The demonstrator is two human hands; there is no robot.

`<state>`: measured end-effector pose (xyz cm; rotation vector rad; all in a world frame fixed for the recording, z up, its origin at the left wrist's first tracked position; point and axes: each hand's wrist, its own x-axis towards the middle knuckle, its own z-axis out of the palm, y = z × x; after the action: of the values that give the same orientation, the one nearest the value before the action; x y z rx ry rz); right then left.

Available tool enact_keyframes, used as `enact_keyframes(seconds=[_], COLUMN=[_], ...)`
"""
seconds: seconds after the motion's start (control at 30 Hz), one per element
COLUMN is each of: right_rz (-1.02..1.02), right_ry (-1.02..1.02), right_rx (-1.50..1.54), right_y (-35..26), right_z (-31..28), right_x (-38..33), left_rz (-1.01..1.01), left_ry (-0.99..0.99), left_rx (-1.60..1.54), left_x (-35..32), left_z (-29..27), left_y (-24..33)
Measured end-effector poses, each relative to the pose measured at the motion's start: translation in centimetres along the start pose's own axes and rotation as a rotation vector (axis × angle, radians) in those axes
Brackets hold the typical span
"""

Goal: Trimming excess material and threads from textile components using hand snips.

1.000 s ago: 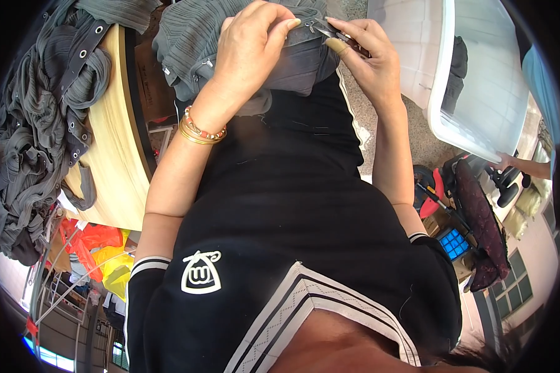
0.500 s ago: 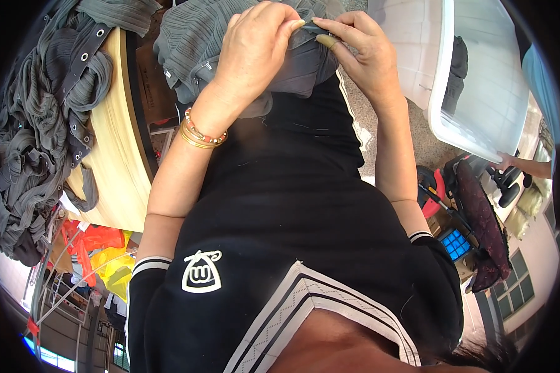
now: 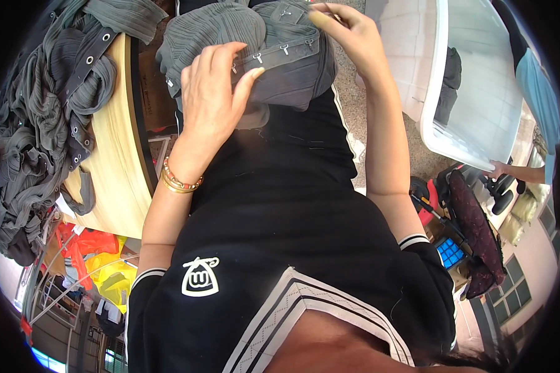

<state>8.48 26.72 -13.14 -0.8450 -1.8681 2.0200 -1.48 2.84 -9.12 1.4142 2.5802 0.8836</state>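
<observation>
A bundle of grey ribbed garments [image 3: 211,31] lies over my lap. Small metal hooks line a dark strip [image 3: 274,56] across it. My left hand [image 3: 214,93] is open at the bundle's near left side, thumb and forefinger apart near the strip's left end. Over the far right part of the bundle is my right hand [image 3: 354,37], its thumb and forefinger brought close together. A yellowish cover is on its thumb. Whether anything small is between those fingertips cannot be made out.
At the left, grey garments with eyelet strips [image 3: 84,81] are heaped on a wooden tabletop [image 3: 115,137]. To the right stands a translucent plastic bin [image 3: 479,118] with dark cloth inside, and another person's hand [image 3: 498,169] is at its rim. Red and yellow bags [image 3: 115,273] lie lower left.
My hands have moved apart from their fingertip-to-fingertip position. The left came down and left and opened; the right moved slightly up. The hooked strip now shows between them.
</observation>
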Motion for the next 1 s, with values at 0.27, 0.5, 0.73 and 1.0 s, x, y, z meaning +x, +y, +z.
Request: enact_keyframes(seconds=[0.27, 0.5, 0.73, 1.0], right_rz=[-0.089, -0.065, -0.117, -0.006], right_ry=[-0.059, 0.020, 0.009, 0.189], right_rx=[-0.463, -0.348, -0.247, -0.071], right_y=[0.6, 0.3, 1.0, -3.1], right_z=[1.7, 2.5, 1.4, -4.7], right_x=[3.8, 3.0, 2.8, -3.9], left_rz=[-0.230, -0.350, -0.292, -0.267], left_ry=[-0.061, -0.049, 0.008, 0.048], left_rx=[-0.365, -0.467, -0.352, -0.165], left_x=[-1.7, -1.7, -1.9, -1.0], left_z=[-1.3, -3.7, -5.0, -5.8], left_y=[-2.3, -3.1, -3.4, -4.8])
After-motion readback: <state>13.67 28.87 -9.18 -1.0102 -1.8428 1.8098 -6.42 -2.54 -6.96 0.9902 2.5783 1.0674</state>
